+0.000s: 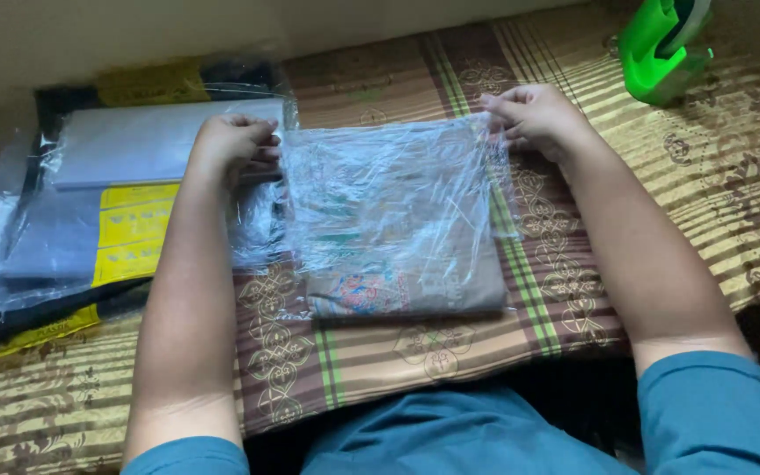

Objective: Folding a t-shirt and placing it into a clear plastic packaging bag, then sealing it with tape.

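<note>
A folded brown garment (406,286) with a small colourful print lies at the centre of the view on a bed covered by a brown and gold striped patterned cloth (705,176). A clear plastic bag (389,189) covers the upper part of the garment, its lower edge left bare toward 6 o'clock.

The left hand (235,145) sits at 10 o'clock from the garment, fingers curled and pinching the bag's upper left corner. The right hand (534,114) sits at 1 o'clock, fingers bent and gripping the bag's upper right corner. Both forearms run down toward 6 o'clock, ending in teal sleeves (719,413).

At 9 o'clock, just beside the left hand, lies a stack of grey and yellow flat packets in clear wrap (98,207), partly under the bag's loose edge. At 1 o'clock, well apart from the right hand near the far corner, stands a bright green tape dispenser (661,44).
</note>
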